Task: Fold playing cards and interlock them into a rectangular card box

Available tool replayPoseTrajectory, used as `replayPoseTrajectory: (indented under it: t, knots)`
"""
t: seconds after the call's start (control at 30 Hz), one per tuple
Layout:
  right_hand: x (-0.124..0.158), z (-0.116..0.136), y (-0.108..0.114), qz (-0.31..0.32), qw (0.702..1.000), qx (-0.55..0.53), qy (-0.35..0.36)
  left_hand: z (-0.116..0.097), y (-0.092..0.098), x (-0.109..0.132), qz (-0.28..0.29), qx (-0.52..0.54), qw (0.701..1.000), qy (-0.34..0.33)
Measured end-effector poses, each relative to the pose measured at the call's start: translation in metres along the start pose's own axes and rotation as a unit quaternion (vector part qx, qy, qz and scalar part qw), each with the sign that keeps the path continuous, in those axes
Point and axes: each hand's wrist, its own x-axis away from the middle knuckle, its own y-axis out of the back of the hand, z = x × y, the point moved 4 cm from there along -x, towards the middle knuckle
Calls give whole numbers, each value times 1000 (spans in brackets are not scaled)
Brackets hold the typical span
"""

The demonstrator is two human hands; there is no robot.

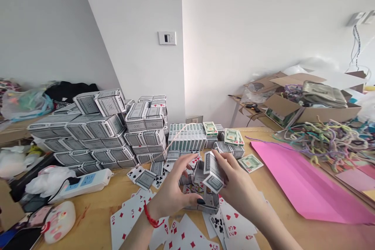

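Holds folded cards [213,174] in the right hand [234,175], above a card frame [213,205] on the worktop [88,213].

Has the right grip clamped on the folded cards; has the left hand [172,191] near them, thumb and fingers apart, over the left side of the card frame. Shows loose cards [183,234] face up at the near side, green packs [233,137] beyond, stacked blocks [102,134] to the left behind a power strip [88,184], and, to the right, pink paper [304,187] with tangled yarn [316,138] past it.
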Motion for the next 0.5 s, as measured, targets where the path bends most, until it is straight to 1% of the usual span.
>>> replayPoseTrajectory:
  t: [0.07,0.13,0.17,0.33,0.4,0.5]
  knots:
    - [3,4,-4,11,995,96,32,-6,-7,1,20,23,1000,-2]
    - [6,8,-10,18,987,147,63,-9,-14,2,25,37,999,-1]
    - [6,10,-13,18,984,163,75,-9,-16,2,16,34,999,1]
    - [9,16,-21,10,971,213,112,-6,-20,1,-50,22,998,24]
    - [9,18,-23,7,968,220,120,-7,-19,1,-55,33,998,28]
    - [9,20,-25,-4,967,216,133,-9,-19,1,-37,43,998,35]
